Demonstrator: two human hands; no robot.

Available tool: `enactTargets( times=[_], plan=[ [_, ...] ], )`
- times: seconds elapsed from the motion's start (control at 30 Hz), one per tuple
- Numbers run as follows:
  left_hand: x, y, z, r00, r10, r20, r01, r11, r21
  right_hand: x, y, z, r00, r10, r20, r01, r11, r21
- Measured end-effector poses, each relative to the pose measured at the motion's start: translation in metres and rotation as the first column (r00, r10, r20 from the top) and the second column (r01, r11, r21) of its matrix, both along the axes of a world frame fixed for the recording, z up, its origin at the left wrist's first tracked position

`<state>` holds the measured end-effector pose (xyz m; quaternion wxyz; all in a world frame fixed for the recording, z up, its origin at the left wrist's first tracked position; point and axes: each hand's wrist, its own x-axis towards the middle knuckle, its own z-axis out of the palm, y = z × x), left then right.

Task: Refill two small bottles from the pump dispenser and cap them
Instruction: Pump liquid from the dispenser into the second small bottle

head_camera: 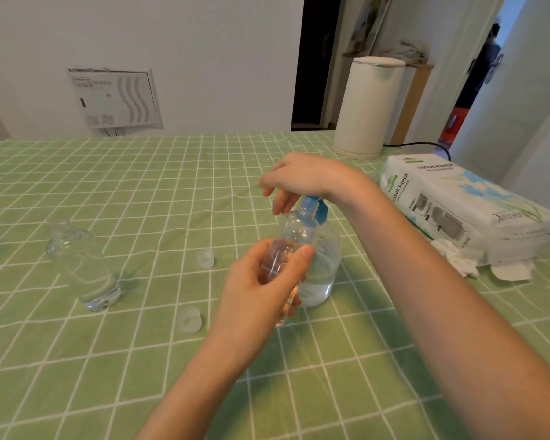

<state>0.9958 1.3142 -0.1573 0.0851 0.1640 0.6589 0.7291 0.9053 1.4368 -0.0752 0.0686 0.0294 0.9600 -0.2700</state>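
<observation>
Our left hand [267, 281] grips a small bottle [294, 230], its mouth at the blue nozzle of the pump dispenser [324, 265]. Our right hand [299, 179] rests loose-fingered on the pump head. We judge filling is underway. Next we need steady presses with the mouth kept aligned.

Bare green checked tablecloth [124, 173] gives you room across the far left and along the near edge. On your left an uncapped clear plastic bottle [83, 265] stands upright, with a small clear ribbed cap [205, 259] and a wider clear cap [189, 319] lying apart between it and your left hand [261, 287]. At centre the clear pump dispenser with a blue head [323, 271] stands just behind the second clear bottle [294, 233] that hand grips, under your right hand [296, 179]. To your right a white tissue paper pack [458, 204] and crumpled white tissue [454, 257] bar the way.
</observation>
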Motion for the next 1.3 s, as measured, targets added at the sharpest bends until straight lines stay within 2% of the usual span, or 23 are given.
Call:
enactTargets(
  times=[0.1, 0.27, 0.4, 0.67, 1.3],
  plan=[
    [0.000, 0.000, 0.001, 1.000, -0.003, 0.005, 0.003, 1.000, 0.006, 0.001, -0.001, 0.003, 0.999, 0.021, -0.037, -0.021, 1.000, 0.024],
    [-0.001, 0.001, 0.004, 1.000, -0.004, 0.006, 0.004, 1.000, 0.020, 0.003, 0.002, 0.017, 0.971, 0.016, -0.237, -0.005, 0.999, 0.047],
    [0.000, 0.001, 0.004, 1.000, -0.012, 0.003, 0.012, 1.000, 0.022, 0.003, 0.001, 0.030, 0.952, -0.002, -0.306, 0.011, 1.000, 0.028],
    [0.001, 0.000, 0.005, 1.000, -0.007, -0.002, 0.007, 1.000, 0.026, -0.004, -0.009, 0.019, 1.000, -0.010, -0.029, 0.013, 0.991, 0.132],
    [0.001, 0.002, 0.002, 1.000, -0.001, 0.018, 0.000, 1.000, 0.024, -0.003, -0.008, 0.007, 0.999, -0.040, 0.007, 0.039, 0.993, 0.112]
  ],
)
